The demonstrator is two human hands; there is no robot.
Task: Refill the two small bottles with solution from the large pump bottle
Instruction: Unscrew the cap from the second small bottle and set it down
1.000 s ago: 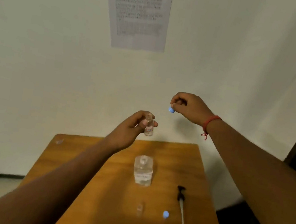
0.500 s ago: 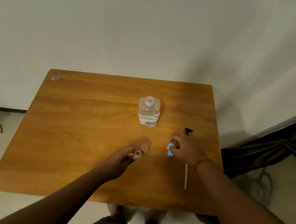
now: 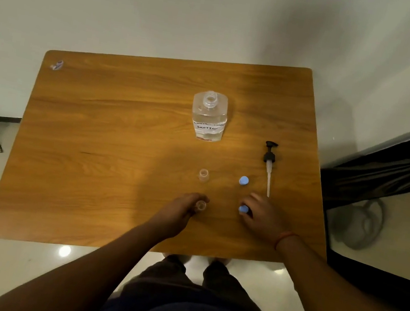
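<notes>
Left hand (image 3: pixel 179 209) fingers curled round open small bottle (image 3: pixel 200 205), near side of pump bottle (image 3: pixel 209 115). Right hand (image 3: pixel 260 215) pinched blue cap (image 3: pixel 243 209). Risk: release nudge tips uncapped bottle on counter (image 3: pixel 99 138).

1. The left hand (image 3: pixel 179 210) covers most of the small bottle (image 3: pixel 200 205) it grips; only the open mouth shows.
2. The large bottle (image 3: pixel 208 115) label's top line is too blurred to read.
3. A tiny object (image 3: pixel 57 64) at the table's (image 3: pixel 112 124) far left corner is unidentifiable.
</notes>
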